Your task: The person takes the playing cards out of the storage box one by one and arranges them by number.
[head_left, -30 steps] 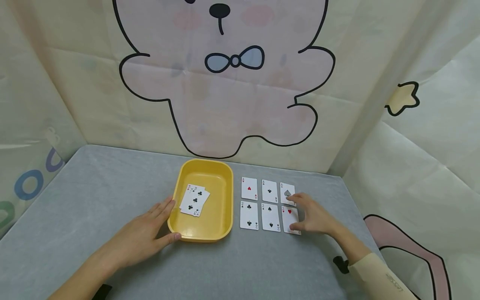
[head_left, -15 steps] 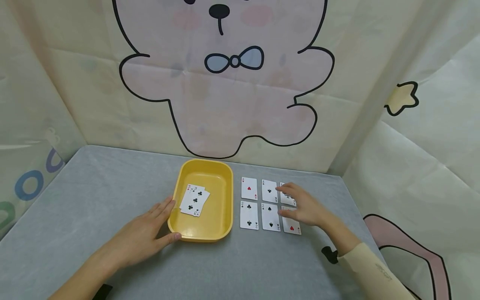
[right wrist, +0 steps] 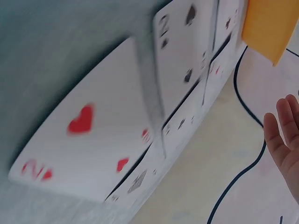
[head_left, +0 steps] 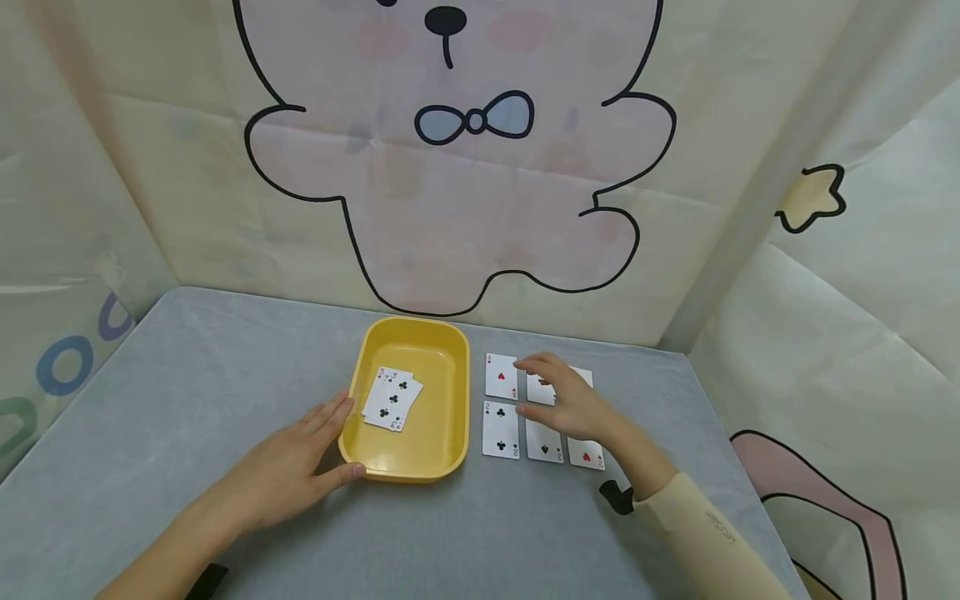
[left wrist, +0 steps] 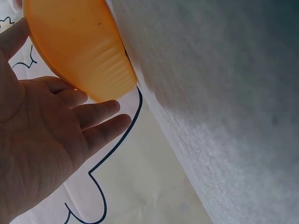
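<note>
Beside a yellow tray [head_left: 438, 442], my left hand [head_left: 281, 471] rests its straight fingers and thumb along the near-left wall; in the left wrist view the fingers [left wrist: 100, 114] lie extended against it. Inside the tray a small overlapping pile of cards [head_left: 392, 400] shows threes. My right hand [head_left: 573, 408] hovers with bent, spread fingers over two rows of face-up playing cards, holding nothing. The ace of hearts [head_left: 498, 379] and two of clubs [head_left: 500, 442] lie at its fingertips. It partly covers the ace of clubs, ace of spades [head_left: 582, 377], two of spades [head_left: 544, 444] and two of hearts [right wrist: 88, 135].
A grey cloth [head_left: 420, 542] covers the table. Behind it hangs a pale curtain [head_left: 187, 192] with a cartoon animal outline, and more curtain drapes both sides. The card rows lie right of the tray with a narrow gap between.
My right hand has moved left across the cards, from the rightmost column to over the middle one, its fingertips now by the leftmost column. The left hand, tray and cards have stayed in place.
</note>
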{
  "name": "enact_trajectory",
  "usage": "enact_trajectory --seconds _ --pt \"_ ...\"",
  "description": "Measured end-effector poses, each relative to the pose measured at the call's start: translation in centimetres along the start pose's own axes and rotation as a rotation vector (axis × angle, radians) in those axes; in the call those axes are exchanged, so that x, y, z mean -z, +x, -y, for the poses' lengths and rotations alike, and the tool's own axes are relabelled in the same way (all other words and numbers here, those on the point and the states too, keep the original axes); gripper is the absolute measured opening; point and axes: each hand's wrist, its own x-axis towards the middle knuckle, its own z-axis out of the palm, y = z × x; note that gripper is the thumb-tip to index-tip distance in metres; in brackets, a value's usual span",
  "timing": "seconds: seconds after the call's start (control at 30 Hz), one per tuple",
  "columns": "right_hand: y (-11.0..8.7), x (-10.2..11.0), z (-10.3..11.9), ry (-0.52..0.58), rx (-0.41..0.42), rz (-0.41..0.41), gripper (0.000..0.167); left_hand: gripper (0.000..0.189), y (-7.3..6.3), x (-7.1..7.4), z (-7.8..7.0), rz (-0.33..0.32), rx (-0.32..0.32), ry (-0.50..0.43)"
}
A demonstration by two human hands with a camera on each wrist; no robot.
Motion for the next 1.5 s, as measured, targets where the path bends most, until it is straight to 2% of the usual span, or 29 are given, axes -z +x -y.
enact_trajectory --seconds 0.27,0.53,0.8,1.0,1.3,1.5 --pt "2.0 -1.3 2.2 0.124 -0.008 -0.001 0.055 0.100 0.1 0.1 0.0 0.004 0.000 -0.002" --pt "3.8 -2.7 4.2 0.172 0.029 0.011 0.052 0.101 0.0 0.1 -0.1 0.006 0.002 -0.004" --pt "5.3 -4.4 6.7 0.140 0.008 -0.003 0.047 0.101 0.1 0.1 -0.1 0.001 -0.003 -0.007" --pt "6.2 -5.5 8.4 0.167 -0.008 -0.010 0.047 0.103 0.1 0.0 -0.1 0.011 0.010 -0.008" --pt "7.6 -7.3 10.0 0.166 -0.030 -0.011 0.048 0.099 0.1 0.1 -0.1 0.003 -0.002 -0.013" --pt "8.6 -8.8 10.7 0.147 -0.108 -0.010 0.055 0.097 0.1 0.1 -0.1 -0.003 -0.010 -0.011"
